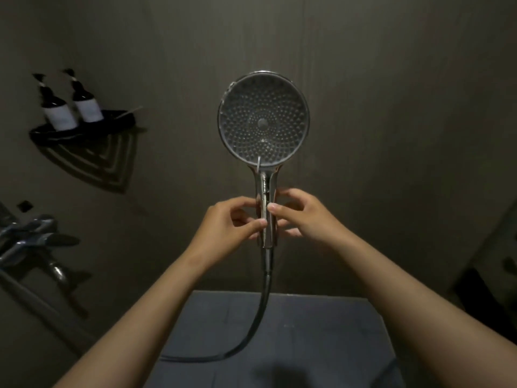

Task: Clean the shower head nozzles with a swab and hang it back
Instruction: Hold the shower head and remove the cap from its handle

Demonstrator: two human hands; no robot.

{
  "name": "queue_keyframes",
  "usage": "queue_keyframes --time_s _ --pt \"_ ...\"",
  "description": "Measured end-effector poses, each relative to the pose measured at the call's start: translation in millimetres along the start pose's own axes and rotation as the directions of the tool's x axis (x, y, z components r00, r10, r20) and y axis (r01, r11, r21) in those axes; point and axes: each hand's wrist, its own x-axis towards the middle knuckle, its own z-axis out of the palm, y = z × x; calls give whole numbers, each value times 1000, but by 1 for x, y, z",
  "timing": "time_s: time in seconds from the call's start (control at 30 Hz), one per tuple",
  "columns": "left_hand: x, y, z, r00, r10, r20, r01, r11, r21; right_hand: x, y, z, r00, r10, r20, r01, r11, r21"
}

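— Closest in?
— Two bare forearms reaching up from the bottom edge, over a flat grey surface (321,331). Across it, a dark hose (262,301), curving in from the left and climbing straight up into the handle.

— And the hands?
— Both on the handle (265,189) of the shower head (263,121). From the left, the left hand (226,222), thumb pressed to the front of the chrome, fingers curled behind. From the right and slightly higher, the right hand (305,217), thumb tip on the front, fingers curled round the far side. Both grasping, neither released.

— The shower head itself?
— Upright just above the hands, round face turned toward the camera, rings of nozzles (243,135) in plain sight, a small pale tab (259,163) at the lower rim. Close against the dark wall (391,107). Cannot tell whether seated in a bracket or only held there.

— Off to the side?
— Low on the left, a chrome tap (30,233), blurred. Higher and further back, a black corner shelf (84,133) carrying two dark bottles (60,114) with pale labels, side by side. On the shelf's right edge, a thin pale stick (131,110), too small to tell whether a swab.
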Motion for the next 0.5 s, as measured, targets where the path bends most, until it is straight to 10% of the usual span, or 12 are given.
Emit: queue_keyframes --time_s 0.5 --pt "-106 -44 141 841 -207 500 327 931 -165 -180 129 -28 931 300 -208 -256 943 213"
